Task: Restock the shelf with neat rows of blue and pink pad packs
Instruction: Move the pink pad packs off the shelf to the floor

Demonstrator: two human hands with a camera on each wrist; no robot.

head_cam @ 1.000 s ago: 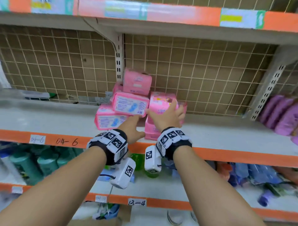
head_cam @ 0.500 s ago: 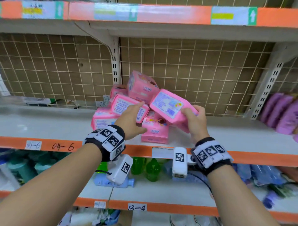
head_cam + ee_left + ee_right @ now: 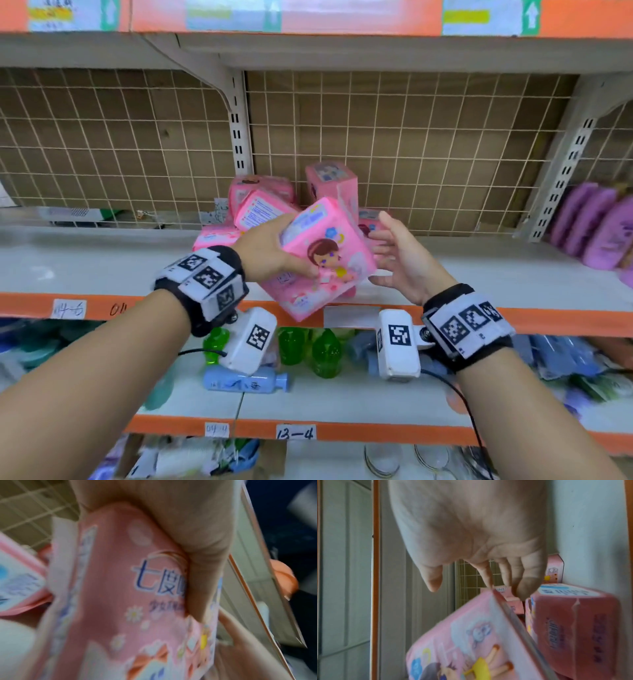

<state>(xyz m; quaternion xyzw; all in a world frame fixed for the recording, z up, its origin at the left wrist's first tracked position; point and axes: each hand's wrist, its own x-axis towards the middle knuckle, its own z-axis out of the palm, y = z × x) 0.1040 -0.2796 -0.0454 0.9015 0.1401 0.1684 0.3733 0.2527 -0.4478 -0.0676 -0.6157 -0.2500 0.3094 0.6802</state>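
Note:
My left hand (image 3: 270,246) grips a pink pad pack (image 3: 329,246) printed with a cartoon girl, tilted above the shelf's front edge. In the left wrist view the thumb (image 3: 197,561) lies across that pack (image 3: 111,588). My right hand (image 3: 397,253) hovers just right of the pack, fingers spread and holding nothing. From the right wrist, the loose fingers (image 3: 527,574) hang above the pack (image 3: 471,642). Behind them a jumbled pile of pink packs (image 3: 263,205) lies on the grey shelf (image 3: 102,260). One more pack (image 3: 301,298) sits under the held one. No blue packs are in view.
Purple packs (image 3: 596,226) stand at the shelf's far right. A wire mesh back (image 3: 411,137) and a slotted upright (image 3: 239,137) close the rear. The shelf below holds green bottles (image 3: 322,353) and a lying blue bottle (image 3: 246,382). Bare shelf surface stretches left of the pile.
The right hand lifted a pink pack off the pile, turned it and passed it across. The left hand now holds it, and the right hand has let go.

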